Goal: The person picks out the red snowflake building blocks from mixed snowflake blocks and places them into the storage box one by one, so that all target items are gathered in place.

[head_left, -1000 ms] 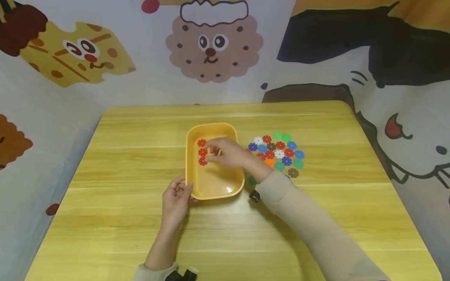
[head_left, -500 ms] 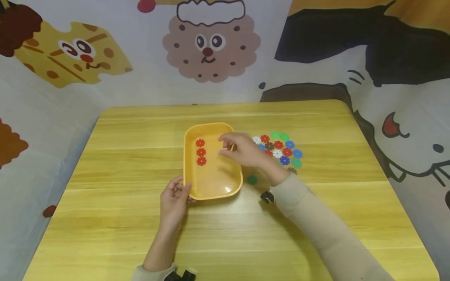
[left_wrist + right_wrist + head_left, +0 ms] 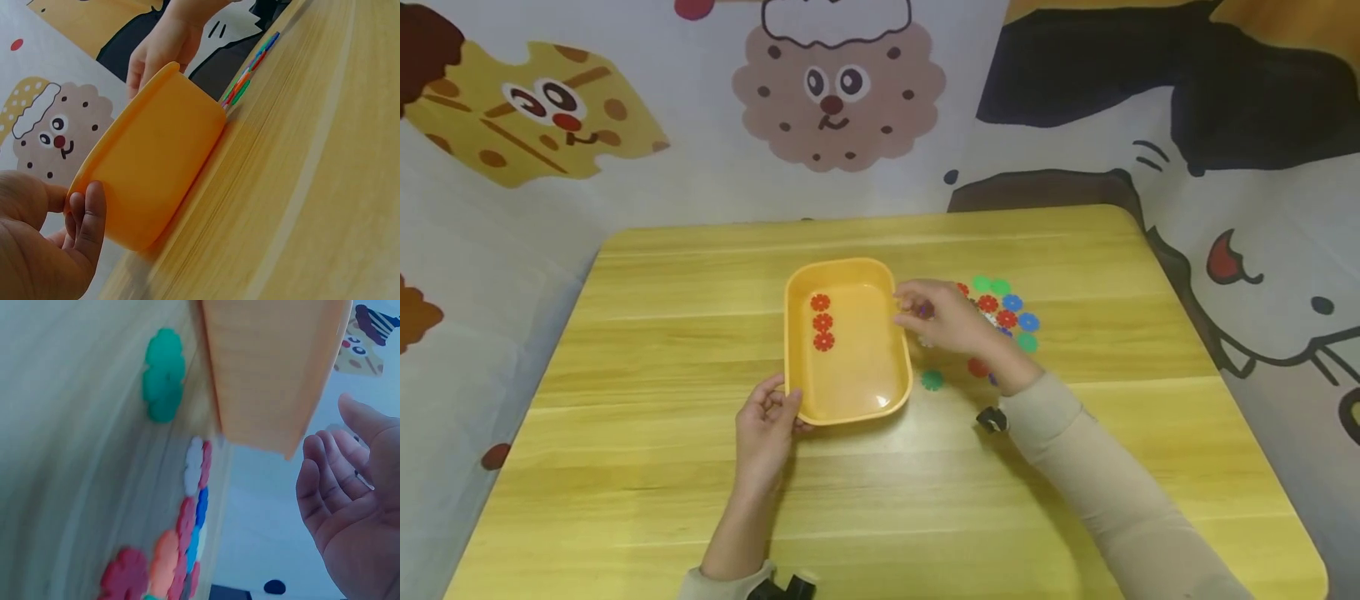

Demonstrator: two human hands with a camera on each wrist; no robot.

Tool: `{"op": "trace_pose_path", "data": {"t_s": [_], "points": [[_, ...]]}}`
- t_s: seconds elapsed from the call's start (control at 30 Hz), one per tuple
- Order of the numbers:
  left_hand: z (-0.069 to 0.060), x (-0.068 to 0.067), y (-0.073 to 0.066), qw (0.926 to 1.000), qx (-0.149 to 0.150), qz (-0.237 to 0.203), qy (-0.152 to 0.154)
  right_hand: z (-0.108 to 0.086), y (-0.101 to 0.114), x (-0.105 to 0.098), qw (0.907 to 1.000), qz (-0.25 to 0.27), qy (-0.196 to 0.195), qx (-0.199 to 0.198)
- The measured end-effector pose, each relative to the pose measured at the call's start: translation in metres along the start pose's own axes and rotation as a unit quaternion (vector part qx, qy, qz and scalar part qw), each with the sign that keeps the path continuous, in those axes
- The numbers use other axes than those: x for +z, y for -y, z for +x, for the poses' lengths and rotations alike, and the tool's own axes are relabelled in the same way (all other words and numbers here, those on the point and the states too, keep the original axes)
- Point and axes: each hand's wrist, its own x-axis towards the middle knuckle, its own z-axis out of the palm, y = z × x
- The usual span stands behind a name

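A yellow-orange plastic tray (image 3: 857,367) rests on the table, with a column of three red notched plastic discs (image 3: 822,322) inside at its left. My left hand (image 3: 765,429) grips the tray's near-left corner, thumb over the rim; the left wrist view shows its fingers against the outer wall (image 3: 156,156). My right hand (image 3: 951,317) hovers by the tray's right rim, partly above the loose discs. Nothing shows between its loosely bent fingers in the right wrist view, where the palm (image 3: 356,512) faces the camera.
Notched discs in several colours lie right of the tray, including a blue disc (image 3: 1028,322); my right hand hides some. One green disc (image 3: 932,380) lies apart, near the tray's lower right corner. A cartoon-printed cloth (image 3: 685,183) hangs behind the wooden table (image 3: 647,350).
My right hand has moved right, from above the red discs inside the tray to just past its right rim. The left hand keeps its grip, and the three red discs stay put.
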Motion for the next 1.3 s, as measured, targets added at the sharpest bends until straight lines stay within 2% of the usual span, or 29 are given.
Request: {"op": "trace_pose_path", "data": {"t_s": [0.23, 0.6, 1.1, 1.3], "points": [[0.000, -0.001, -0.002, 1.0000, 0.000, 0.009, 0.002, -0.012, -0.011, -0.008, 0.9998, 0.000, -0.012, 0.014], [0.000, -0.001, -0.003, 1.0000, 0.004, 0.006, -0.001, -0.035, -0.025, -0.016, 0.9978, -0.034, -0.015, 0.055], [0.000, -0.001, -0.001, 0.9999, 0.000, 0.011, 0.000, -0.056, -0.040, -0.027, 0.9970, -0.030, 0.015, 0.070], [0.000, -0.001, -0.001, 0.9999, 0.002, 0.012, 0.000, -0.065, -0.043, -0.032, 0.9947, -0.035, 0.043, 0.086]]}}
